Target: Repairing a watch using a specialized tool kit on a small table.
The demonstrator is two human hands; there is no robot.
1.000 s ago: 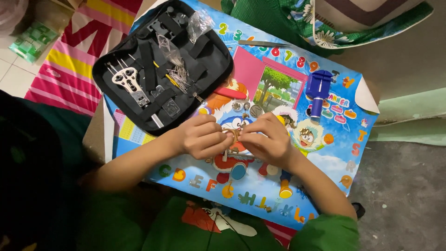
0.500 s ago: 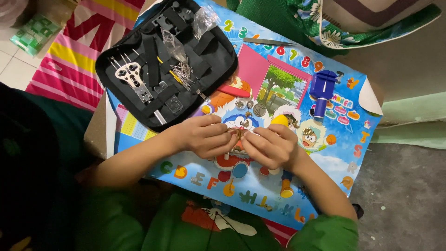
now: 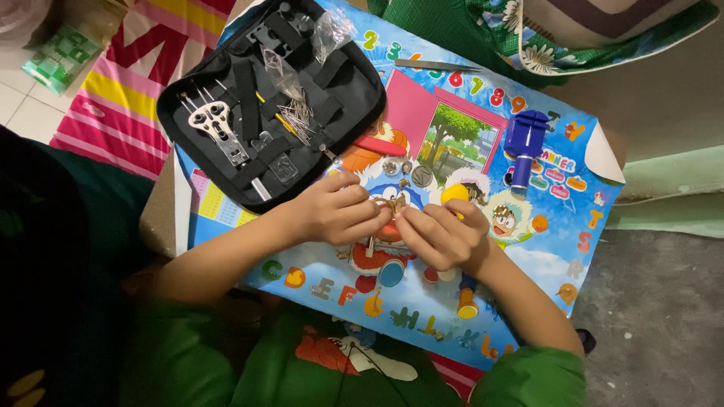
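1. The counter (image 3: 528,249) is a small one covered by a bright cartoon sheet with letters and numbers, which gives the small parts a smooth, flat bed to lie on.

2. A black tool case (image 3: 317,98) lies unzipped and flat at the far left corner, straps up, so each tool can be seen and picked out; a metal multi-pronged wrench (image 3: 215,128) sits strapped in it, and a loose bunch of thin pins (image 3: 298,117) rests on the open flap.

3. A blue holder tool (image 3: 523,147) stands off to the right, well apart from the hands, out of the way.

4. The left hand (image 3: 335,211) and right hand (image 3: 441,237) meet fingertip to fingertip over the middle of the sheet, close in front of the body where the eye falls straight on them.

5. Both hands are curled nearly shut, pinching a small metal piece (image 3: 394,205) between thumbs and forefingers; I cannot tell what it is, as the fingers hide most of it.

6. A round metal disc (image 3: 422,175) and a few tiny bits lie just beyond the fingertips, near enough to reach.
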